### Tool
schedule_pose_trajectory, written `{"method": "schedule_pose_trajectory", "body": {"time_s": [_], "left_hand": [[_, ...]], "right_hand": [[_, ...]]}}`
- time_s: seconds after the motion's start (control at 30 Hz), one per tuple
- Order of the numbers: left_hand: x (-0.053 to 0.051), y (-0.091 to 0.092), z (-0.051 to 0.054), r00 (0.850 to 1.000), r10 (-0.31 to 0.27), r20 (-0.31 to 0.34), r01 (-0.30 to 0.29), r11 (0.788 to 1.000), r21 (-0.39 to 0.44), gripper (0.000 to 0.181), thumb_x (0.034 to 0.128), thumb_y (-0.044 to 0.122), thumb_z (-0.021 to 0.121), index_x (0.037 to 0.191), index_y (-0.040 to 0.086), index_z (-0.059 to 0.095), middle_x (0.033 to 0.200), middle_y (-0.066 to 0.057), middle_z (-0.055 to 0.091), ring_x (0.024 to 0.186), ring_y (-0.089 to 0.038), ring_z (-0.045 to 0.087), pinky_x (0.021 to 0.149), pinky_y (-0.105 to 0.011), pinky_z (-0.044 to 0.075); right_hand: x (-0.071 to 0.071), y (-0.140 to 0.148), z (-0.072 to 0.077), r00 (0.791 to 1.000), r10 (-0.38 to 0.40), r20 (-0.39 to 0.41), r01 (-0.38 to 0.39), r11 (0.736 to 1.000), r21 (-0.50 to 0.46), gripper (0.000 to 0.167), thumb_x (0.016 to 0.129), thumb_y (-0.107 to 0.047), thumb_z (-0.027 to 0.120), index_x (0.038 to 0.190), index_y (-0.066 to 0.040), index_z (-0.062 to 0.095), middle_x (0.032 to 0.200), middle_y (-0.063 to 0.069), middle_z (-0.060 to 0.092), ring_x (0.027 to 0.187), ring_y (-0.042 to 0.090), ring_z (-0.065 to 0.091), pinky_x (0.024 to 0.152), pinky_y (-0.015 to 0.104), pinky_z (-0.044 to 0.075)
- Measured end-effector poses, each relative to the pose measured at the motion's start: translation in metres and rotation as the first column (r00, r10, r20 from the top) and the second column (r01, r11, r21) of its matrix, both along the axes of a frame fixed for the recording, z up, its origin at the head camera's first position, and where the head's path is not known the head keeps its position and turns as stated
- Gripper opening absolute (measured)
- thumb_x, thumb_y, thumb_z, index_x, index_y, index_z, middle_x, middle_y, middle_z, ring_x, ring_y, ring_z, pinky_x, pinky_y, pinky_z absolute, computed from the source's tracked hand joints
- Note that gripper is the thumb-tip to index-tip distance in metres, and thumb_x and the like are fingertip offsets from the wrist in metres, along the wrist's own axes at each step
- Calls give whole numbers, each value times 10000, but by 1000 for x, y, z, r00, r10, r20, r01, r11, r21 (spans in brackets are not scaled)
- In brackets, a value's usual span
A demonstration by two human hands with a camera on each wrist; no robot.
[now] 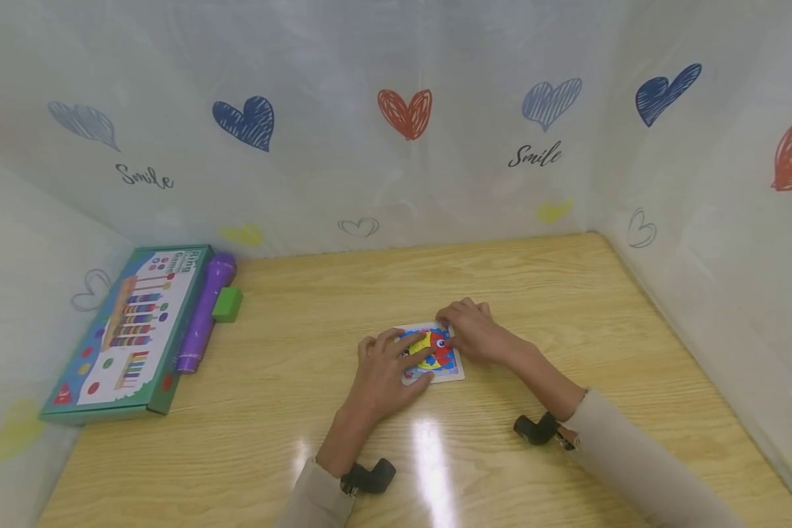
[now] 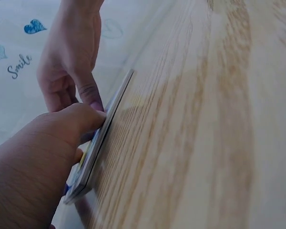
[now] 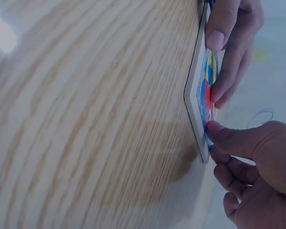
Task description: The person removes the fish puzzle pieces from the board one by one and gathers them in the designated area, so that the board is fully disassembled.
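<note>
A small flat fish puzzle (image 1: 445, 369), white-edged with a red and yellow fish on blue, lies on the wooden table. My left hand (image 1: 386, 378) rests over its left part. Two of its fingers stretch straight across the picture, and the thumb touches near the front edge. At the far right corner is my right hand (image 1: 478, 331). In the right wrist view, the right thumb (image 3: 219, 132) touches the picture by the fish's red head, and the bent forefinger is close below it. Whether they pinch a piece between them is hidden.
At the left lies a green-edged ring game box (image 1: 152, 330). Beside it are a purple microphone-shaped toy (image 1: 202, 319) and a green block (image 1: 227, 304). White sheeting (image 1: 310, 191) printed with hearts stands around the table (image 1: 534, 279).
</note>
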State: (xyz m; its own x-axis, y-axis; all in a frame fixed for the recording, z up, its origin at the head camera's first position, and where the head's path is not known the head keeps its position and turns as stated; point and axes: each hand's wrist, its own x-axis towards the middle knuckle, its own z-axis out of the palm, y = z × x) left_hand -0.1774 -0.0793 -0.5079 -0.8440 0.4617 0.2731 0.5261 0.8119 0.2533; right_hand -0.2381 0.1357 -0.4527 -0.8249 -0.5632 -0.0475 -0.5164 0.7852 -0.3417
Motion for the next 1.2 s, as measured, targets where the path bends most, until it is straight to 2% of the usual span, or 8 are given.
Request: {"method": "schedule_pose_trajectory", "body": {"time_s": [0.23, 0.43, 0.63, 0.83, 1.07, 1.2], "left_hand": [[-1, -1, -1, 999, 12, 37, -11, 1000, -12, 425, 956, 569, 529, 1343, 425, 630, 1511, 137, 461, 1368, -220, 367, 989, -533, 290], [-1, -1, 0, 999, 17, 32, -17, 1000, 2, 412, 951, 550, 554, 1330, 415, 644, 1503, 133, 472, 1364, -219, 372, 988, -536, 290], [-1, 0, -1, 999, 15, 33, -15, 1000, -8, 419, 953, 558, 539, 1337, 422, 636, 1505, 137, 469, 1369, -212, 365, 993, -542, 287], [-1, 0, -1, 999, 17, 36, -16, 1000, -17, 424, 953, 566, 533, 1342, 429, 630, 1510, 149, 459, 1371, -209, 356, 995, -539, 283], [-1, 0, -1, 999, 21, 49, -20, 1000, -24, 435, 952, 578, 525, 1352, 434, 620, 1515, 147, 452, 1380, -210, 345, 1006, -539, 272], [-1, -1, -2, 999, 23, 49, -22, 999, -24, 441, 951, 585, 524, 1353, 431, 620, 1515, 144, 454, 1380, -211, 346, 1008, -543, 269]], "right_hand": [[-5, 1, -2, 1000, 11, 14, -11, 999, -34, 320, 890, -98, 759, 1182, -54, 635, 1137, 78, 585, 1131, 320, 473, 847, 432, 325], [-7, 3, -6, 999, 43, 28, -40, 994, -106, 340, 896, -76, 745, 1212, -42, 624, 1075, 57, 641, 1075, 283, 559, 935, 512, 370], [-8, 8, -6, 999, 36, -39, -39, 996, -81, 427, 863, -154, 801, 1240, -42, 635, 1135, 65, 674, 1102, 291, 578, 887, 481, 370], [-8, 10, -5, 994, 77, -81, -85, 992, -98, 389, 854, -130, 804, 1201, -35, 658, 1052, 27, 692, 1014, 250, 589, 856, 458, 353], [-8, 8, -5, 997, 68, -37, -72, 992, -106, 406, 866, -99, 783, 1236, -27, 633, 1047, 16, 667, 1029, 254, 563, 840, 433, 333], [-8, 8, -6, 997, 80, -14, -81, 989, -127, 423, 875, -82, 768, 1262, -34, 602, 1066, 32, 616, 1029, 235, 553, 886, 450, 362]]}}
